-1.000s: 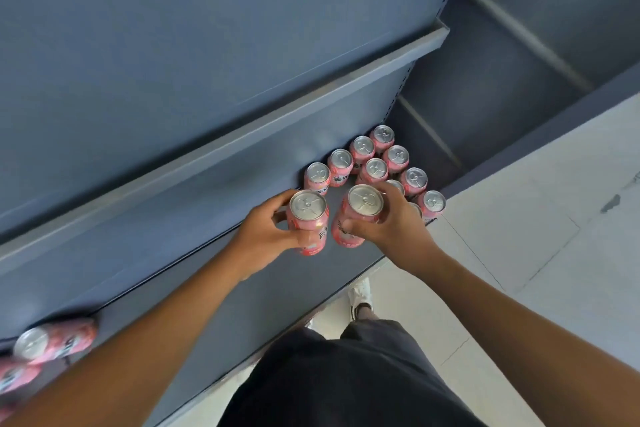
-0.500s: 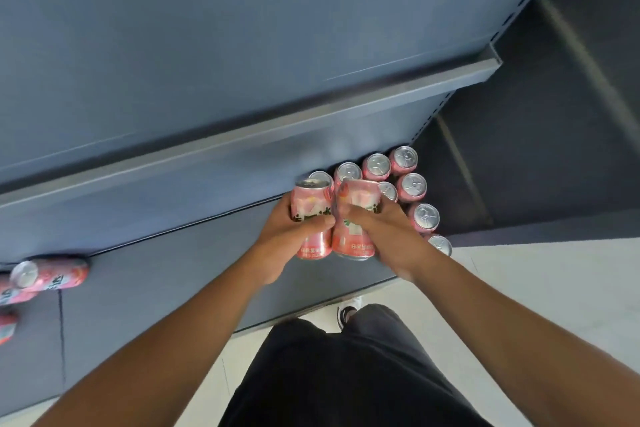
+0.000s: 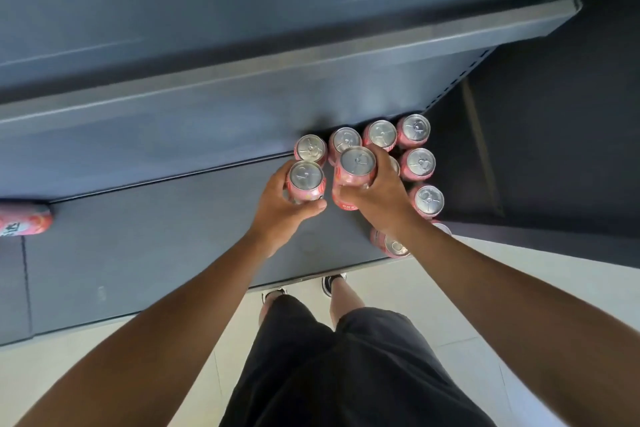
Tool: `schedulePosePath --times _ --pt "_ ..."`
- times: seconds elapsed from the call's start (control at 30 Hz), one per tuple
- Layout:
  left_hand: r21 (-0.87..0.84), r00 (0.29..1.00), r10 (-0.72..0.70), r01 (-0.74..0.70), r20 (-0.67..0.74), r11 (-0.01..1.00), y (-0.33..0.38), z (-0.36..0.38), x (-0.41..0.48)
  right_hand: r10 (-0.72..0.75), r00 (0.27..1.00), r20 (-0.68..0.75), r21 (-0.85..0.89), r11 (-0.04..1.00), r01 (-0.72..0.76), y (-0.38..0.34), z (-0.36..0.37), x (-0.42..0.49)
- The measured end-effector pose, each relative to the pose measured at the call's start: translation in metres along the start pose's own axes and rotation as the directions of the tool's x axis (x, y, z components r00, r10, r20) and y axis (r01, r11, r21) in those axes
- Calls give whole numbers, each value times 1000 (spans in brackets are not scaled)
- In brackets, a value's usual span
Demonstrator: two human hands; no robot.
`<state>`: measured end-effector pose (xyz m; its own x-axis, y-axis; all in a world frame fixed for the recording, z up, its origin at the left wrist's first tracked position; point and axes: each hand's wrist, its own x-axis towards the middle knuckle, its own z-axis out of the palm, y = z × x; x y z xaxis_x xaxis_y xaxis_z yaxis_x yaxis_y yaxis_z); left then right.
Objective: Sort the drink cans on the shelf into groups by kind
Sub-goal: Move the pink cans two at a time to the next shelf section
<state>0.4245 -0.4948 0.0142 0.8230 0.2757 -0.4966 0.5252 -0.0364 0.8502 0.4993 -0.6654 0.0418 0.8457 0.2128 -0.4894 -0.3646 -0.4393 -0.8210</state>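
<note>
Both held cans now show their silver tops, where half a second ago their pink sides faced the camera. The left grip [image 3: 280,215] wraps the left can [image 3: 306,180] from the left, with the thumb across its near side. The right grip [image 3: 377,198] holds the right can [image 3: 356,166] from the right, fingers curled round its rim. The two stand side by side, just in front of the upright pink cluster [image 3: 420,163] at the right end of the shelf [image 3: 156,253]. Whether either one rests on the shelf, I cannot tell. A tipped can [image 3: 391,244] lies under the right wrist, and an edge can [image 3: 24,220] lies far left.
</note>
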Motion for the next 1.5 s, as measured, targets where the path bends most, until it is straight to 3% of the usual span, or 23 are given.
schedulePosePath --times 0.2,0.3,0.4,0.63,0.77,0.97,1.1,1.23,1.37,1.5 --pt "38 988 -13 19 -155 999 -25 13 15 -172 980 -99 -351 928 127 28 11 21" --pt "40 988 -29 35 -154 999 -35 21 21 -286 956 -68 -574 795 197 40 11 28" --pt "75 988 -4 16 -153 997 -42 29 27 -306 951 -41 -741 648 176 47 13 34" --pt "214 992 51 -26 -111 976 -47 32 32 -373 927 35 -944 293 153 55 17 46" --pt "266 993 64 -37 -95 963 -48 29 31 -341 937 72 -957 241 161 53 17 48" --pt "349 997 67 -47 -46 936 -39 18 19 -354 927 123 -917 317 243 45 6 35" --pt "447 995 99 -76 -28 891 -29 5 -3 -458 857 237 -863 305 402 35 -6 22" --pt "593 994 114 -90 -3 800 -19 -15 -29 -575 735 360 -783 242 572 21 -13 9" --pt "744 986 167 -110 -3 659 -9 -36 -53 -642 626 443 -721 160 675 5 -11 -3" --pt "840 960 280 -150 -2 522 -5 -53 -78 -635 565 528 -662 109 741 -12 -1 -14"
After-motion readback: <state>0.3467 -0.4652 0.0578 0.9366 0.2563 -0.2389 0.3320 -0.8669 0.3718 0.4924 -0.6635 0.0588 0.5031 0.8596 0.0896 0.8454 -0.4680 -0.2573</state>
